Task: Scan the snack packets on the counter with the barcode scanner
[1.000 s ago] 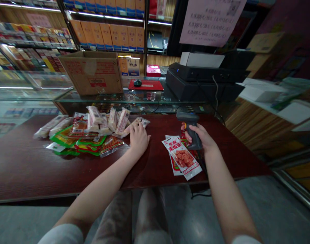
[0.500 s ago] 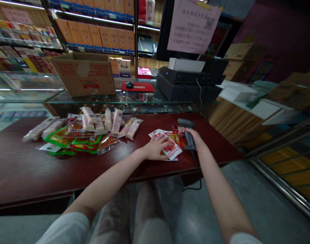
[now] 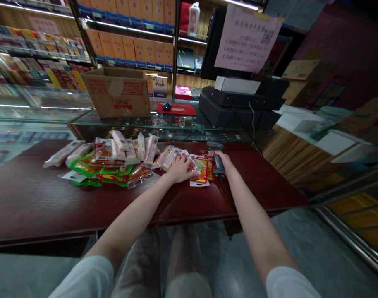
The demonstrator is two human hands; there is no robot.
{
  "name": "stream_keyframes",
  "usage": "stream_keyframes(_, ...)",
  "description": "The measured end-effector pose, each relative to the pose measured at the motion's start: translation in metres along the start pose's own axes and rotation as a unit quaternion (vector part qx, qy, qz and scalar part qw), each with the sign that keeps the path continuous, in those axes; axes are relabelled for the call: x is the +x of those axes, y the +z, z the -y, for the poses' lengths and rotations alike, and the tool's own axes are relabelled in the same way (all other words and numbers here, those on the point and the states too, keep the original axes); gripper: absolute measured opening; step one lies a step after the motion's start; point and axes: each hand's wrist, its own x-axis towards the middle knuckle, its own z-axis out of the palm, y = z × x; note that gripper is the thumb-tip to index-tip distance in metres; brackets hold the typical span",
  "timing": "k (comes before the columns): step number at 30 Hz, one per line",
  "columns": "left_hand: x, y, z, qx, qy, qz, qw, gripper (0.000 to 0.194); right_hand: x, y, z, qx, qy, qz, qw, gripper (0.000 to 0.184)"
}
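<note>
My left hand [image 3: 178, 169] lies with its fingers stretched over a white-and-red snack packet [image 3: 191, 165], pressing on it from above. Beside that packet is a red-and-green snack packet [image 3: 203, 169]. A grey barcode scanner [image 3: 218, 164] is gripped in my right hand [image 3: 225, 163], its head above the table just right of the packets. Left of my left hand lies a pile of snacks: white wrapped bars [image 3: 151, 148] on top, with green-edged packets [image 3: 83, 164] and a clear packet with reddish-brown contents [image 3: 138, 175] below.
The dark red table [image 3: 120, 211] meets a glass counter [image 3: 173, 129] behind. On the counter stand an open cardboard box [image 3: 119, 93], a mouse [image 3: 167, 106] on a red mat and a black cash register [image 3: 238, 111]. A black cable [image 3: 226, 192] trails from the scanner.
My left hand has slid the white-and-red packet leftward to the edge of the pile, uncovering the red-and-green packet. My right hand has moved slightly left with the scanner. The view has shifted.
</note>
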Motion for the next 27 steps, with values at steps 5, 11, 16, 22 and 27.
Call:
stream_keyframes(5,-0.003,0.001,-0.009,-0.008,0.003,0.022,1.000,0.061,-0.003,-0.006,0.007,0.030,-0.047,-0.021,0.998,0.010)
stream_keyframes(11,-0.003,0.006,-0.026,-0.013,-0.024,0.003,1.000,0.054,-0.002,0.007,0.038,0.067,-0.098,0.070,0.990,0.019)
stream_keyframes(16,0.002,0.003,-0.027,-0.070,0.026,-0.023,0.997,0.031,-0.007,0.036,0.046,0.065,-0.095,0.174,0.978,0.025)
stream_keyframes(22,0.010,-0.015,0.010,-0.337,-0.120,-0.213,0.909,0.029,-0.012,0.037,0.026,0.084,-0.063,0.191,0.976,0.026)
stream_keyframes(27,0.019,-0.031,0.036,-0.697,-0.217,-0.343,0.591,0.022,-0.013,0.029,0.021,0.060,-0.030,0.238,0.969,0.032)
